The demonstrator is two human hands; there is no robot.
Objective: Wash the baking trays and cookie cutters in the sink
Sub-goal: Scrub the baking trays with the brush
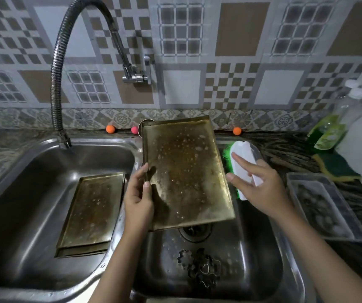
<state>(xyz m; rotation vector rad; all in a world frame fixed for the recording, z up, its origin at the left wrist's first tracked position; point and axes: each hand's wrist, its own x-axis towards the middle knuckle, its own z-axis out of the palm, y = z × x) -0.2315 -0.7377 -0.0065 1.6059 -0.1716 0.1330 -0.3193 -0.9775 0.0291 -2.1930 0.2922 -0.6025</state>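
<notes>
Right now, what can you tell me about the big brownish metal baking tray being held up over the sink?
The rectangular brownish metal baking tray is shallow with a low raised rim. Its face looks stained dark brown and dotted with water drops. It is tilted, far end raised, above the right basin of the steel sink. The left hand grips its left edge; the right hand holds a white-and-green scrub brush beside its right edge.

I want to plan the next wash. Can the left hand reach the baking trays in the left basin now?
Probably not yet. The left hand grips the edge of the raised baking tray. The stacked trays lie uncovered in the left basin, so once it lets go, the way looks free.
</notes>
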